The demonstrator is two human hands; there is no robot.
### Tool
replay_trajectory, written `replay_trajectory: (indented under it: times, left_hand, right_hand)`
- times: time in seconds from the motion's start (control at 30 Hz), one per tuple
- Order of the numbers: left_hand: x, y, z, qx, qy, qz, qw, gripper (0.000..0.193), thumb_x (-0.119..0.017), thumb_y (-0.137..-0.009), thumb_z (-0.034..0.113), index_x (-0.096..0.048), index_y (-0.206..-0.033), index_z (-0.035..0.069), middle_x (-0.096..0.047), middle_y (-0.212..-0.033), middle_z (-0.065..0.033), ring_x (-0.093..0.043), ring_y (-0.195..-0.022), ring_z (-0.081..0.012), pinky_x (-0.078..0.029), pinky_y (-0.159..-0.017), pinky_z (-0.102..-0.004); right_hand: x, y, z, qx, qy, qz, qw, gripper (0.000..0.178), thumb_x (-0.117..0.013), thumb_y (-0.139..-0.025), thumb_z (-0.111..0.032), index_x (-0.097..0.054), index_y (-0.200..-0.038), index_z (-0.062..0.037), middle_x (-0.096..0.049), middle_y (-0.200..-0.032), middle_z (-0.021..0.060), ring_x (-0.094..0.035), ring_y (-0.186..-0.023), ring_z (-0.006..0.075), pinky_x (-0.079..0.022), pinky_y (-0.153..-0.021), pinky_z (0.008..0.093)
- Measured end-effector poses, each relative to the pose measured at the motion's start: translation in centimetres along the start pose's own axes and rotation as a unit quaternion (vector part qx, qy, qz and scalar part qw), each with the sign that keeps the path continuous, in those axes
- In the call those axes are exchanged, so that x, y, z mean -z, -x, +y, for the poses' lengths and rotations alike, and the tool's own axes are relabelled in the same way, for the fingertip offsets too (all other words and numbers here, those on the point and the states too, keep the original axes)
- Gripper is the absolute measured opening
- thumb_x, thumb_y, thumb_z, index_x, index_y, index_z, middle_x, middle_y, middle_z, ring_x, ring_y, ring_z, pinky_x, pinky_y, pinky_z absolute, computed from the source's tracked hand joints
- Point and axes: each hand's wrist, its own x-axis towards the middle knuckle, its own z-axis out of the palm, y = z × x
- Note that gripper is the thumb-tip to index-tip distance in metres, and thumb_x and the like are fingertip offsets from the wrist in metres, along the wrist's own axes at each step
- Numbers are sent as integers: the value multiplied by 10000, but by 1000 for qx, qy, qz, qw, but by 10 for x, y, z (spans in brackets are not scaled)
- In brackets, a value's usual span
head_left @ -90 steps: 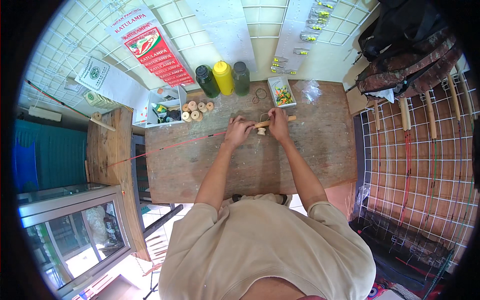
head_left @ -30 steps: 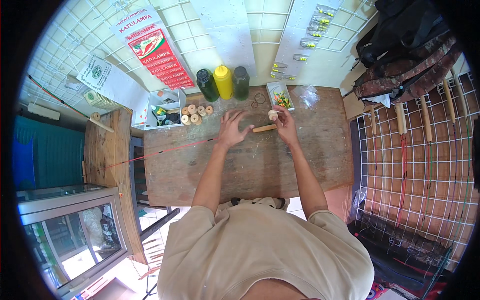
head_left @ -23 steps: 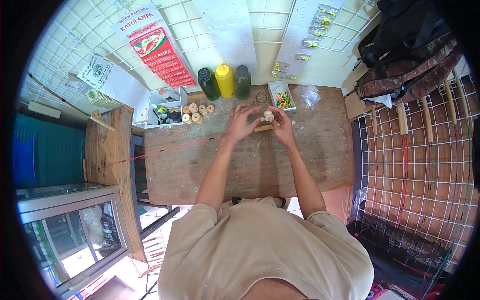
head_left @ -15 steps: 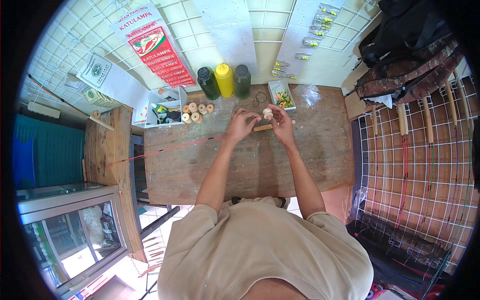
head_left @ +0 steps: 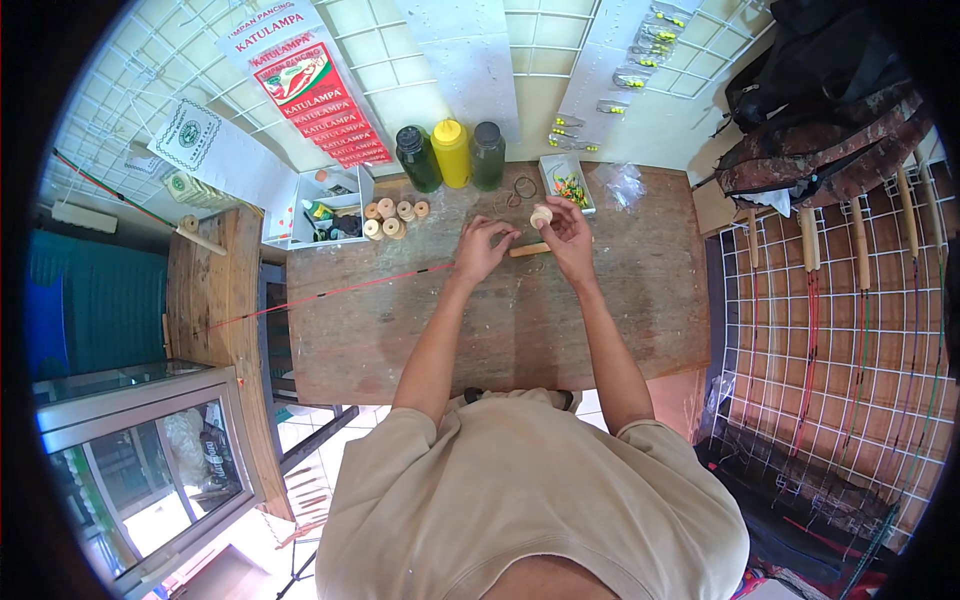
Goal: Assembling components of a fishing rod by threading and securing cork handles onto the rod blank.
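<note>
Between the thumb and fingers of my right hand (head_left: pixel 572 248) is a small pale wooden spool (head_left: pixel 541 216), held just above the table. My left hand (head_left: pixel 480 252) is beside it on the left, thumb and fingertips pinched together; whatever they pinch is too fine to make out. Beneath and between my hands lies a fishing rod with a wooden handle (head_left: pixel 528 249). Its thin red shaft (head_left: pixel 340 293) runs off to the left past the table edge. Loose dark rings (head_left: pixel 520 190) lie just beyond my hands.
More wooden spools (head_left: pixel 395 218) sit in a group at the left, next to a white box (head_left: pixel 331 238) of supplies. Three bottles, one yellow (head_left: pixel 452 156), stand at the back of the wooden table (head_left: pixel 420 340). A white tray (head_left: pixel 553 170) of small colourful pieces is behind my right hand.
My right hand has shifted slightly right with the spool, away from my left hand, and the spool has turned. My left hand stays pinched in nearly the same place.
</note>
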Motion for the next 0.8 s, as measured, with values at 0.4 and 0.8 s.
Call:
replay_trajectory:
  times: [0.4,0.8]
  left_hand:
    - [6,0,10,-23,5,-16,1000,128,-689,-785,201,-711,-890,131,-686,-896,-27,-572,-919,-237,-426,-870,-371]
    - [13,1,6,-37,-20,-4,999,131,-691,-775,187,-717,-893,137,-675,-884,-49,-571,-910,-246,-427,-863,-367]
  right_hand:
    - [-7,-12,-9,7,4,0,1000,362,-653,-837,-4,-514,-1170,-31,-582,-1046,32,-571,-1008,109,-439,-866,243]
    - [-5,-14,-1,-41,-8,-5,999,388,-651,-814,9,-558,-1188,-35,-573,-996,13,-561,-920,91,-452,-829,236]
